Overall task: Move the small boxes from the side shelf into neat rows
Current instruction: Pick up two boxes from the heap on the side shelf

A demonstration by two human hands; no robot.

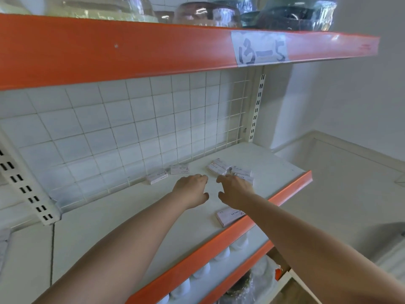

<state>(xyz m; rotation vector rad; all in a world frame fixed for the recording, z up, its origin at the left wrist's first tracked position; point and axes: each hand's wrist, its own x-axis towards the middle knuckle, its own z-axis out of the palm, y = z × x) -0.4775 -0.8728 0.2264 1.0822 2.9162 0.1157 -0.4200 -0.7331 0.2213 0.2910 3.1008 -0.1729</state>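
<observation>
White shelf [122, 220] with orange front lip [219, 244], wire grid [153, 128] behind it over white tile. Upper shelf [109, 49] at 12 o'clock, orange-edged, carries a taped paper label [259, 48] reading "13-5" and wrapped glassware [203, 14]. White cups [219, 255] show on the shelf below, toward 6 o'clock.

Both forearms reach in from 6 o'clock, palms down. Left hand [191, 189]: fingers curled loosely, holding nothing visible, over bare shelf. Right hand [235, 189]: fingers bent, tips at the near edge of the box cluster [228, 170]; cannot tell whether it grips one.

Small white boxes, all flat on the shelf: cluster at 1 o'clock of the hands, jumbled, touching; two boxes [168, 173] at 11 o'clock against the grid, roughly end to end; single box [229, 217] near the lip, partly under the right forearm.
</observation>
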